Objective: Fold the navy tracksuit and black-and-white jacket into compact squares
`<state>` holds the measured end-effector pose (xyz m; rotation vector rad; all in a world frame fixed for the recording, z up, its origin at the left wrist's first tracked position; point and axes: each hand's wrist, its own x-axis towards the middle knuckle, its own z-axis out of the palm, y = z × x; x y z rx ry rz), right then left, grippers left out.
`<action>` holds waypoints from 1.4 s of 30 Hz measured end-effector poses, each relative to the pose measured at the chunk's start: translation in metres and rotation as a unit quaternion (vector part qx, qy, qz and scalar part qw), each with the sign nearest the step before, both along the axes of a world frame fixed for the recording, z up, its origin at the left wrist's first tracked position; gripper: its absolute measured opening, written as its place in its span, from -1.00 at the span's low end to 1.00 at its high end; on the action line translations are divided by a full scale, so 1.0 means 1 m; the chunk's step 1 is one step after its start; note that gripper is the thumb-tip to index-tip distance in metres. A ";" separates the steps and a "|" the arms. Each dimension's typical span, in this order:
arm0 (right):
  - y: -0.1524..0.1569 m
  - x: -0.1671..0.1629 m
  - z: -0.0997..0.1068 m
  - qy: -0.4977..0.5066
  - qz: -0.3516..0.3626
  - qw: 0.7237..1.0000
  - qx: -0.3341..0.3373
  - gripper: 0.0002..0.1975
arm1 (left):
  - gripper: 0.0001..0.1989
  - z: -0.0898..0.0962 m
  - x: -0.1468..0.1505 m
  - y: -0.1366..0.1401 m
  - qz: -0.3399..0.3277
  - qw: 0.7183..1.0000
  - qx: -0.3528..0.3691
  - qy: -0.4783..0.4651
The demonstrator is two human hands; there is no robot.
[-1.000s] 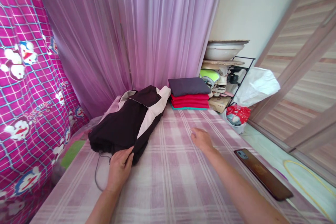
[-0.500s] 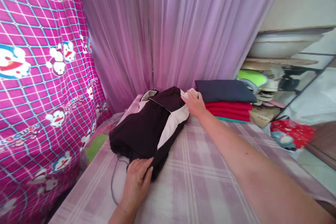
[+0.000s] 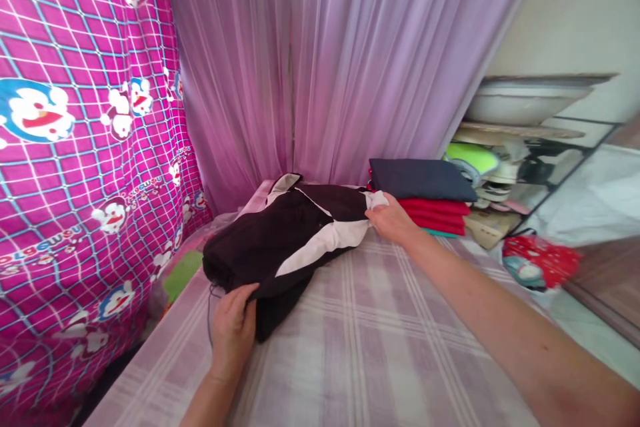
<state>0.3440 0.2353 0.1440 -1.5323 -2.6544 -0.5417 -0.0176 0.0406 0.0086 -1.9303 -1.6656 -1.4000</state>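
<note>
A black jacket [image 3: 270, 240] with white panels lies partly folded on a plaid cloth-covered surface [image 3: 370, 347]. At its near edge, my left hand [image 3: 235, 323] is closed, with the black fabric pinched between thumb and fingers. My right hand [image 3: 393, 217] grips the white and black part at the jacket's far right side and stretches it outward. A thin grey cord [image 3: 209, 320] hangs from the jacket beside my left hand. Just behind my right hand is a stack with a dark navy folded cloth [image 3: 423, 179] on top of red folded cloths [image 3: 435, 213].
Purple curtains [image 3: 340, 67] hang behind the surface, and a pink cartoon-print cloth [image 3: 100, 167] hangs on the left. To the right, a shelf holds a white basin [image 3: 525, 103] and shoes. A red patterned bag [image 3: 543, 260] sits beyond the surface's right edge.
My right hand has moved right and slightly down, pulling the jacket's white and black part out straighter. My left hand has shifted left with the near edge. The view has moved slightly.
</note>
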 end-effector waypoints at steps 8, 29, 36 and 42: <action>-0.122 0.022 -0.009 0.039 -0.003 0.995 -0.088 -0.67 | -0.74 0.012 -0.023 -0.004 0.081 0.996 0.013 -0.042; -0.174 0.057 -0.009 0.213 -0.061 0.801 -0.556 -0.76 | -0.52 0.085 -0.038 0.012 -0.063 0.975 -0.213 0.034; -0.099 0.082 0.002 0.273 -0.093 0.945 -0.152 -0.71 | -0.44 0.124 -0.048 0.052 -0.007 0.962 -0.269 0.044; -0.025 0.089 -0.011 0.285 -0.263 0.922 -0.011 -0.46 | -0.46 0.136 -0.038 0.123 0.017 0.914 -0.356 0.195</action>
